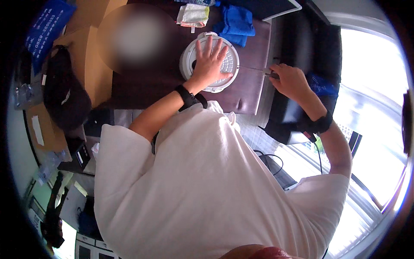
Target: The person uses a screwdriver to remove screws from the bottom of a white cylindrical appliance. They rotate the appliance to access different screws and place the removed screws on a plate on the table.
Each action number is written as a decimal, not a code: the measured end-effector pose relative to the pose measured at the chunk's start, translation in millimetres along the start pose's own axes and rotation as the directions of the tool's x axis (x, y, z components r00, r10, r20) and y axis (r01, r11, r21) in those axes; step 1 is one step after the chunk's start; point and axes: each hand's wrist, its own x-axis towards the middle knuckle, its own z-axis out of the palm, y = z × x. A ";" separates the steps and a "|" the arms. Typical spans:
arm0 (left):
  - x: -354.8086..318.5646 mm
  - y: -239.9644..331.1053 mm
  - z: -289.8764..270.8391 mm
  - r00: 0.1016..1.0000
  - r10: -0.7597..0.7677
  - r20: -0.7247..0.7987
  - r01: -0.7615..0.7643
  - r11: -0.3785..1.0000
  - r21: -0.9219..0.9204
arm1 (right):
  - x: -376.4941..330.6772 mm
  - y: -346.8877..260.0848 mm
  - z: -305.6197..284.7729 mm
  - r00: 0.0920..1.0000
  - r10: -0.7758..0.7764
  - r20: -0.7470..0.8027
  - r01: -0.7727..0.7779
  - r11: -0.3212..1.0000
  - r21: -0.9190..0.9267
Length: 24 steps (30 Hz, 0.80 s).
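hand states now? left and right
Left hand: open, flat on the round white plastic grille.
Right hand: closed on a thin dark metal tool.

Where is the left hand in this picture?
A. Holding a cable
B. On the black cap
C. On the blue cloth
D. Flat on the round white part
D: the left hand lies with fingers spread on the round white part on the dark table, while the blue cloth lies apart, farther back.
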 end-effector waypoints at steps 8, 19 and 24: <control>-9.3 -23.3 -8.7 0.981 0.040 -0.188 -0.070 0.985 -0.159 | 9.5 5.3 121.7 0.886 0.403 0.230 -0.355 0.268 0.896; -44.4 -60.9 -17.3 0.762 -0.509 0.401 0.513 0.096 -0.853 | 88.8 -59.4 209.9 0.910 0.278 0.308 -0.126 -0.521 0.844; -26.9 -54.2 -32.3 0.827 -0.509 0.238 0.416 0.270 -0.869 | 105.4 -60.7 215.5 0.931 0.296 0.214 -0.020 -0.545 0.838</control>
